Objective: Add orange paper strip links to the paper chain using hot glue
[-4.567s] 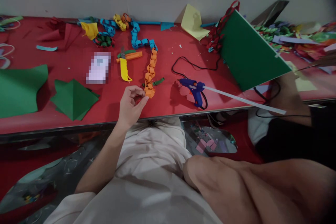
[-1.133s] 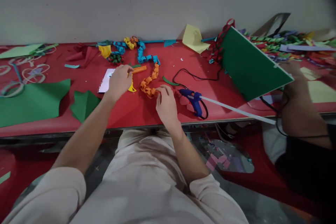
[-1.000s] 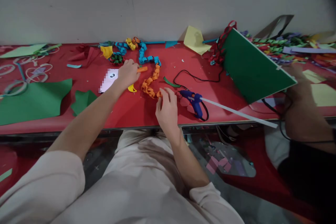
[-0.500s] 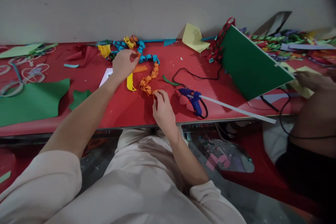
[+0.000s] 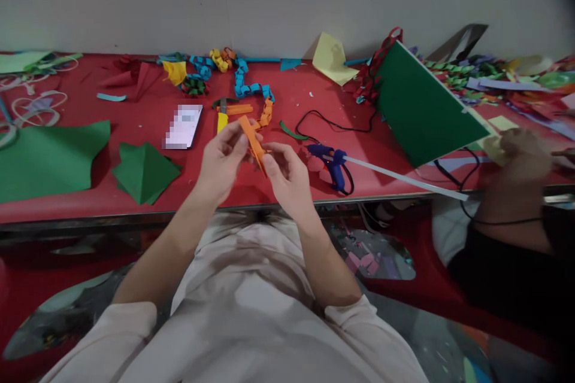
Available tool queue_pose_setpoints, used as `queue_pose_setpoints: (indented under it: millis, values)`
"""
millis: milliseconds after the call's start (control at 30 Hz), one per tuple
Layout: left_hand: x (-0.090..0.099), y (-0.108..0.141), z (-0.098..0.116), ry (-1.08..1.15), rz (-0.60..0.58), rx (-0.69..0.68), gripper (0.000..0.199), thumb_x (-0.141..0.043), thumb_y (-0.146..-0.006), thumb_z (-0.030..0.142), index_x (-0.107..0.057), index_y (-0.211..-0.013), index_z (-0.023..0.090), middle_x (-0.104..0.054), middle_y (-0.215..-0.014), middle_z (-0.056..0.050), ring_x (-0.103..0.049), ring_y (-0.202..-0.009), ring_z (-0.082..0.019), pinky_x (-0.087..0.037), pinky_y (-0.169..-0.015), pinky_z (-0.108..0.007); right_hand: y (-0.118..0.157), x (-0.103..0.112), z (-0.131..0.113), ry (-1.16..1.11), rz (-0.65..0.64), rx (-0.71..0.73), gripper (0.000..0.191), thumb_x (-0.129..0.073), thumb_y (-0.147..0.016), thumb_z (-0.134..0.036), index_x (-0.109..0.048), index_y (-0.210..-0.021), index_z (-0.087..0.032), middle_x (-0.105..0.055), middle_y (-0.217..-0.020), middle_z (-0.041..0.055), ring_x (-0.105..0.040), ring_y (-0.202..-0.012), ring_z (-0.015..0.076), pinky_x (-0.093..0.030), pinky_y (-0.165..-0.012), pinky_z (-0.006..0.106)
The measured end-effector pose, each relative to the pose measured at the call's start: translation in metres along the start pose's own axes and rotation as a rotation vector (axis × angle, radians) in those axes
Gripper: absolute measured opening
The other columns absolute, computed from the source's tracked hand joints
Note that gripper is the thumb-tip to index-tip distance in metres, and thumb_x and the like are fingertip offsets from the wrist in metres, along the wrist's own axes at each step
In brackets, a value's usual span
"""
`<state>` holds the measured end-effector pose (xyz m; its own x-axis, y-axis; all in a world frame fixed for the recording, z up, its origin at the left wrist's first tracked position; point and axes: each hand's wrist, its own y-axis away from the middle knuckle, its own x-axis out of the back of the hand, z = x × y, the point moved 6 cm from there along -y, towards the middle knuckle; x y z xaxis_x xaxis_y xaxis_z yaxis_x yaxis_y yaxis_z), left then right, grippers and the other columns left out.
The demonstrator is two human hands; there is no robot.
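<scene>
In front of me, my left hand [image 5: 222, 161] is closed on the upper part of an orange paper strip [image 5: 252, 137]. My right hand [image 5: 287, 179] pinches the strip's lower end between thumb and fingers. Behind the strip, a paper chain [image 5: 266, 112] of orange and blue links runs back over the table; its near end is partly hidden by my hands. More orange strips [image 5: 240, 109] lie beyond my left hand, beside yellow paper strips [image 5: 221, 124]. A blue glue gun [image 5: 331, 163] with a long white glue stick lies right of my right hand.
A phone [image 5: 184, 127] and folded green paper [image 5: 144, 173] lie left on the red table [image 5: 202, 90]. At right, a green board [image 5: 426, 105] leans up near a co-worker's hand [image 5: 523, 146]. The glue gun's black cord [image 5: 332, 127] loops behind it. Paper scraps line the wall.
My left hand has come back toward me from the strips and now holds an orange strip. My right hand has met it there. The view has shifted slightly.
</scene>
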<state>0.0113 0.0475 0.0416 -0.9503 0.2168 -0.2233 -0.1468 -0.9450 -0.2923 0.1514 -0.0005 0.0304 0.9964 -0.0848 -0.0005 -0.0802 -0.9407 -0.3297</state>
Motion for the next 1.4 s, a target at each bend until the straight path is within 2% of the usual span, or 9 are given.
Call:
queue_pose_setpoints:
  millis: [133,300,433,567,733,833,1033,1233,1400]
  values:
    - [-0.006,0.015,-0.011,0.027,-0.015,0.026,0.045,-0.077,-0.087,0.056,-0.072,-0.115,0.021,-0.078,-0.106,-0.009,-0.075,-0.088,-0.018,-0.059,-0.066,-0.024,0.004,-0.001,0.008,-0.123,0.028,-0.088,0.028,-0.073,-0.091,-0.044,-0.065,-0.107,-0.022,-0.072,-0.087,0.0,-0.069,-0.073,0.0143,-0.059,-0.07,0.028]
    - [-0.004,0.027,-0.015,-0.118,0.088,0.012,0.035,-0.08,-0.087,0.047,-0.077,-0.107,0.017,-0.078,-0.108,-0.009,-0.074,-0.092,-0.018,-0.061,-0.079,-0.026,0.017,0.005,0.0,0.145,0.179,0.009,0.02,-0.068,-0.096,-0.04,-0.071,-0.092,-0.021,-0.074,-0.081,0.0002,-0.066,-0.069,0.0137,-0.056,-0.069,0.028]
    - [0.019,0.041,-0.008,-0.279,0.288,-0.031,0.026,-0.076,-0.09,0.041,-0.078,-0.102,0.018,-0.078,-0.094,-0.004,-0.073,-0.084,-0.015,-0.06,-0.077,-0.024,0.024,0.006,-0.005,0.47,0.078,0.137,0.021,-0.055,-0.104,-0.033,-0.073,-0.107,-0.022,-0.077,-0.104,0.0059,-0.071,-0.098,0.0199,-0.057,-0.092,0.035]
    - [0.057,0.049,0.002,-0.414,0.416,-0.061,0.021,-0.074,-0.091,0.04,-0.077,-0.098,0.02,-0.074,-0.085,-0.001,-0.071,-0.073,-0.013,-0.059,-0.071,-0.023,0.015,0.016,0.021,0.884,0.056,0.041,0.036,-0.056,-0.101,-0.031,-0.064,-0.134,-0.019,-0.066,-0.127,0.0177,-0.062,-0.12,0.0319,-0.054,-0.101,0.049]
    - [0.061,0.055,0.001,-0.508,0.23,0.07,0.028,-0.063,-0.099,0.046,-0.071,-0.108,0.021,-0.06,-0.068,0.003,-0.059,-0.05,-0.009,-0.049,-0.052,-0.019,-0.009,-0.006,0.041,0.831,-0.086,0.012,0.037,-0.048,-0.1,-0.016,-0.066,-0.132,-0.015,-0.067,-0.122,0.0173,-0.065,-0.114,0.0273,-0.053,-0.103,0.042]
    - [0.043,0.056,-0.003,-0.541,0.093,0.103,0.031,-0.062,-0.1,0.047,-0.07,-0.112,0.02,-0.062,-0.071,0.002,-0.054,-0.047,-0.006,-0.043,-0.047,-0.017,-0.009,-0.006,0.024,0.571,-0.013,0.04,0.034,-0.045,-0.106,-0.029,-0.068,-0.128,-0.018,-0.071,-0.118,0.013,-0.067,-0.104,0.0207,-0.055,-0.095,0.034]
    - [0.011,0.056,-0.028,-0.496,-0.028,0.097,0.038,-0.069,-0.095,0.047,-0.067,-0.123,0.022,-0.072,-0.094,-0.003,-0.062,-0.051,-0.008,-0.05,-0.052,-0.021,0.014,0.021,0.028,0.178,-0.008,-0.168,0.033,-0.067,-0.093,-0.051,-0.073,-0.09,-0.019,-0.071,-0.08,0.0006,-0.059,-0.068,0.013,-0.049,-0.064,0.026]
    - [-0.007,0.063,-0.036,-0.88,-0.126,-0.094,0.023,-0.068,-0.095,0.027,-0.07,-0.118,0.022,-0.076,-0.1,-0.005,-0.07,-0.087,-0.019,-0.056,-0.083,-0.031,0.02,0.054,0.038,0.515,0.231,-0.152,0.025,-0.061,-0.095,-0.041,-0.067,-0.083,-0.02,-0.069,-0.08,0.0031,-0.061,-0.073,0.0167,-0.05,-0.071,0.03]
    - [-0.018,0.06,-0.036,-1.013,-0.185,-0.191,0.018,-0.057,-0.098,0.015,-0.068,-0.111,0.019,-0.071,-0.105,-0.008,-0.066,-0.093,-0.02,-0.053,-0.086,-0.031,0.037,0.063,0.027,0.908,0.316,-0.095,0.022,-0.057,-0.099,-0.042,-0.062,-0.1,-0.021,-0.065,-0.098,0.0092,-0.061,-0.084,0.022,-0.05,-0.076,0.035]
